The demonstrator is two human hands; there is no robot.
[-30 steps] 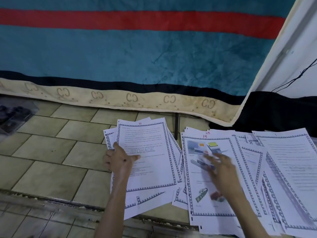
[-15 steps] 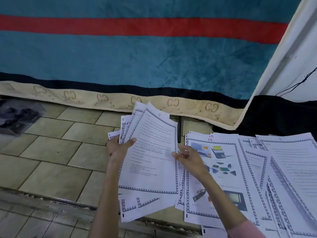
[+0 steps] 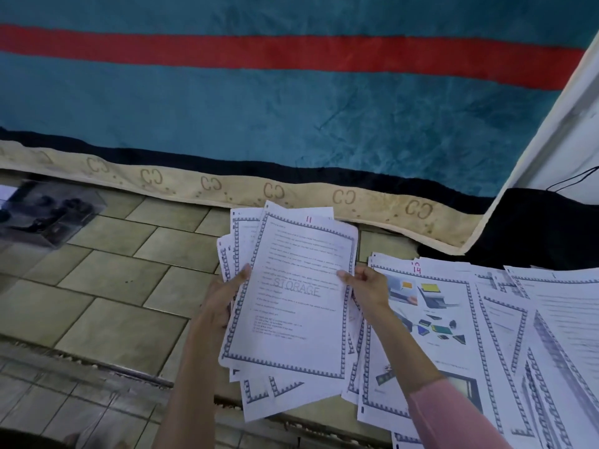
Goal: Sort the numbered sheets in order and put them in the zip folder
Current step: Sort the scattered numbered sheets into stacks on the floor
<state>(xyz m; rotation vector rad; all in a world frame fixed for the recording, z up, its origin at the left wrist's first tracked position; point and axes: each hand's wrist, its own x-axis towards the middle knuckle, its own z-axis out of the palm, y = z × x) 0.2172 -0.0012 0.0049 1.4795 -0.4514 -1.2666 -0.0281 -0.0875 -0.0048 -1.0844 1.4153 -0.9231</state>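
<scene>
A stack of several bordered sheets (image 3: 291,319) is lifted off the tiled floor, its top page marked 11 in red and printed with the word STORAGE. My left hand (image 3: 223,299) grips the stack's left edge, thumb on top. My right hand (image 3: 366,286) pinches its right edge. To the right, more numbered sheets (image 3: 453,335) lie spread and overlapping on the floor, the top one marked 14 with colour pictures. No zip folder shows in the head view.
A teal blanket with a red stripe and a beige patterned hem (image 3: 291,192) hangs along the back. A clear plastic case with dark items (image 3: 45,215) sits on the tiles at far left. A black cloth (image 3: 534,228) lies at back right.
Both hands left the floor piles: my right hand moved from the sheet marked 14 to the left stack, and the two hands raised that stack and gathered it upright.
</scene>
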